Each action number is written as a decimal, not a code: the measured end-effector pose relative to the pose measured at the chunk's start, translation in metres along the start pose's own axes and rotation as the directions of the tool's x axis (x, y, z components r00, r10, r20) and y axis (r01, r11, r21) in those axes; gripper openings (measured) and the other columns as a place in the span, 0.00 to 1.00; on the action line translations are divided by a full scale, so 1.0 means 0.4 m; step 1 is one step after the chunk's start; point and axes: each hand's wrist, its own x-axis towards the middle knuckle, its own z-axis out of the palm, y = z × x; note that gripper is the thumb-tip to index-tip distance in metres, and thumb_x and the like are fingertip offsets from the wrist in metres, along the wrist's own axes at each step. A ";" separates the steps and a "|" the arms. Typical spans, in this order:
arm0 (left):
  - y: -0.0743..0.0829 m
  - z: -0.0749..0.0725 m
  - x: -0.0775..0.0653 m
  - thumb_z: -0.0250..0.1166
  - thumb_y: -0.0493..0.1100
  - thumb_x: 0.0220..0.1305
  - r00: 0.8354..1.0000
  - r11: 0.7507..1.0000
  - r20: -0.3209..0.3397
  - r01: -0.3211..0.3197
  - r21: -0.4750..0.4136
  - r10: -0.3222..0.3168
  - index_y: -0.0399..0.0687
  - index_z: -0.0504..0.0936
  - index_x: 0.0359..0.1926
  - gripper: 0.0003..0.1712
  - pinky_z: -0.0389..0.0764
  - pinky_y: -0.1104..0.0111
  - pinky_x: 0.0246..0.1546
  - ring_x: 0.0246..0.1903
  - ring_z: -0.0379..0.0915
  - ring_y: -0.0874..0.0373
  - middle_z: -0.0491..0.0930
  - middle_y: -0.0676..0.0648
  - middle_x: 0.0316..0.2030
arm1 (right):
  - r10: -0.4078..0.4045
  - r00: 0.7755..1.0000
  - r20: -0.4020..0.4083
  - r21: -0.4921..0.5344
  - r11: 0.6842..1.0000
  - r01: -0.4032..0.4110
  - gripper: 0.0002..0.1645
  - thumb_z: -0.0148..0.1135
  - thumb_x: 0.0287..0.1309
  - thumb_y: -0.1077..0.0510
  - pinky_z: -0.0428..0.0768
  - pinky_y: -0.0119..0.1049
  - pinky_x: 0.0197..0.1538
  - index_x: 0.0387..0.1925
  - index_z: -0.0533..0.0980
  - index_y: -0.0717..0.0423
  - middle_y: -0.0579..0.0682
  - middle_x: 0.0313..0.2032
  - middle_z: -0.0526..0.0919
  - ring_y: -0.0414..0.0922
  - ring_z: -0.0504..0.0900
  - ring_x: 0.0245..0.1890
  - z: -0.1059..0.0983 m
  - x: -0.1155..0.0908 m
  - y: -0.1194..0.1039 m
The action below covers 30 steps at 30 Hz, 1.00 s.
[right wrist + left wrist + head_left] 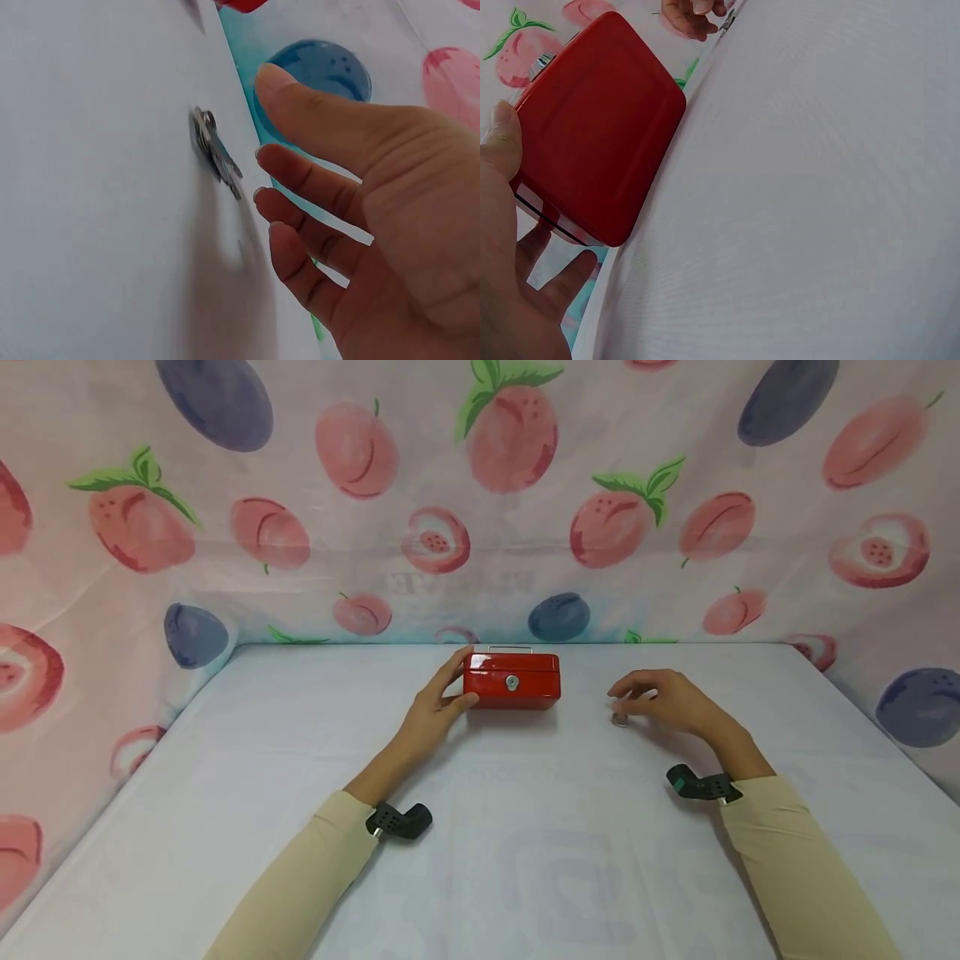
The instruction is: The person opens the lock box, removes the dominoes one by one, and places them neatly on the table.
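Observation:
A small red cash box [512,685] with a round silver lock [512,682] on its front and a thin metal handle [510,649] on top stands toward the back of the table. My left hand [431,714] holds it by its left end, thumb against the front and the other fingers round the side and back. In the right wrist view, a few small keys on a ring [215,150] lie on the white surface. Just above and beside them hovers my right hand [663,700], fingers loosely curved, with a gap between fingertips and keys.
White cloth covers the table [555,860]. Behind it and at both sides hangs a fruit-printed curtain [300,585]. A dark camera mount [399,821] sits on the left wrist, and another mount [701,783] is on the right.

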 end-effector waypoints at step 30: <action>-0.002 0.002 -0.002 0.59 0.39 0.68 1.000 1.000 0.000 -0.002 0.007 0.002 0.48 0.53 0.74 0.39 0.70 0.57 0.59 0.69 0.52 0.48 0.55 0.42 0.71 | 0.011 1.000 -0.005 -0.024 1.000 -0.012 0.15 0.75 0.48 0.51 0.71 0.37 0.36 0.31 0.78 0.53 0.47 0.28 0.78 0.46 0.73 0.32 0.015 -0.005 0.032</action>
